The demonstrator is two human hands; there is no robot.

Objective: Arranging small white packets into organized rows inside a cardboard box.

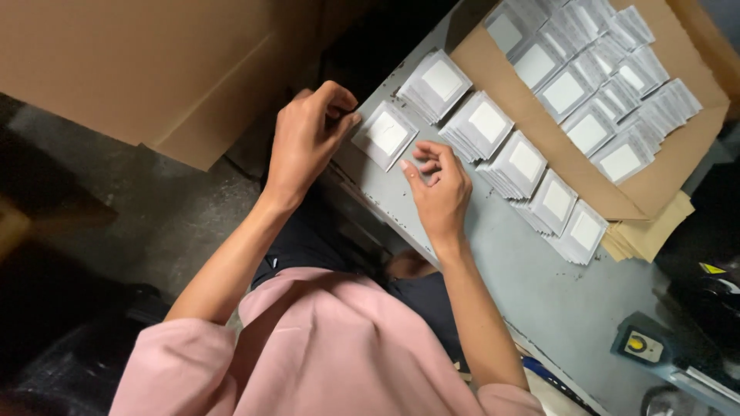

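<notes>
White packet (385, 135) mid-frame: I'm seeing L hand (308, 139) pinching its corner, R hand (439, 189) curled, empty; next prob. needs stacking w/ piles (509, 146).

A pale grey-blue table (539, 293) carries many small square packets (493, 127), each grey with a white square in the middle. The single packet (385, 135) between the left hand (308, 139) and right hand (439, 189) has the same grey border and white centre. More packets lie on a tan-brown cardboard sheet (655, 192). A large cardboard box (139, 62) is light brown. The sleeves (308, 354) are dusty pink. A small teal device (641, 345) bears a yellow ring mark.
</notes>
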